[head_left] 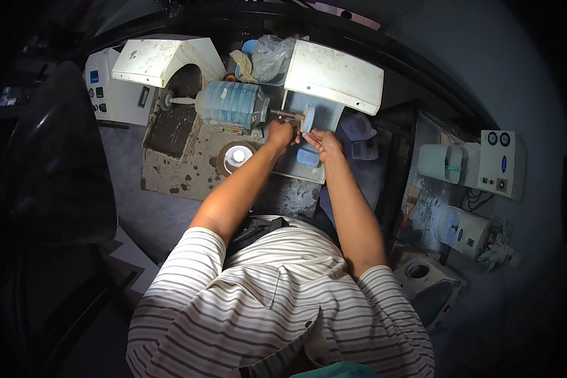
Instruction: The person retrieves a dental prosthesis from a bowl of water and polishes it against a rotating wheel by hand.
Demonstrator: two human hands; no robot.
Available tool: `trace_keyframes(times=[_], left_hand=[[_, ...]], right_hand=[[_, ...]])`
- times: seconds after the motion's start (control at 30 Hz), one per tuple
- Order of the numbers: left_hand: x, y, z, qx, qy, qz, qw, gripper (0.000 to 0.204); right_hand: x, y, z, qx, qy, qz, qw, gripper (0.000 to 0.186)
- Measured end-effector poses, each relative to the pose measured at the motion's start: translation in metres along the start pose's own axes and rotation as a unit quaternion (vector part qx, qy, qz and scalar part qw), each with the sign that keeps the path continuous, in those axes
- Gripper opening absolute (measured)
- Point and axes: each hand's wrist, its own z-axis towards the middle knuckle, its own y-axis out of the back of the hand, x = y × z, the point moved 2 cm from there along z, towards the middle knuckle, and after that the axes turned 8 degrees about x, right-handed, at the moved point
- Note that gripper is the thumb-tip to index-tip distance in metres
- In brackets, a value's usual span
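My left hand (pixel 281 133) is curled just below a metal spindle (pixel 285 114) of a bench machine; what its fingers grip is too small to make out. My right hand (pixel 324 143) is beside it, fingers bent together at the lower edge of a pale blue wheel (pixel 308 119) on that spindle; anything held there is hidden. A white hood (pixel 334 75) sits over the wheel. A blue block (pixel 307 157) lies below my hands. A large blue plastic bottle (pixel 227 102) lies sideways to the left.
A stained bench (pixel 170 176) holds a round white dish (pixel 238 155) and a second hooded machine (pixel 160 60). Plastic bags (pixel 271 57) sit behind. At right are purple tubs (pixel 356 129), a white control box (pixel 499 164) and small machines (pixel 460 227). A dark chair (pixel 69 157) stands left.
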Motion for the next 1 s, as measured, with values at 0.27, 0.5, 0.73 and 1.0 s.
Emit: trace_keyframes(times=[0.27,0.5,0.73,1.0], left_hand=[[0.000,-0.010,0.000,-0.009,-0.005,0.001,1.000,0.018],[-0.013,0.006,-0.026,0.048,-0.009,0.034,0.998,0.016],[-0.078,-0.003,-0.136,0.107,-0.161,0.156,0.968,0.009],[-0.115,-0.007,-0.204,0.086,-0.326,0.093,0.937,0.012]], right_hand=[[0.003,0.009,0.002,0.015,0.009,-0.009,1.000,0.010],[0.005,-0.016,-0.038,0.021,-0.003,-0.026,0.999,0.012],[0.022,-0.051,-0.139,0.175,0.173,-0.129,0.961,0.005],[0.042,-0.097,-0.207,0.269,0.299,-0.182,0.897,0.004]])
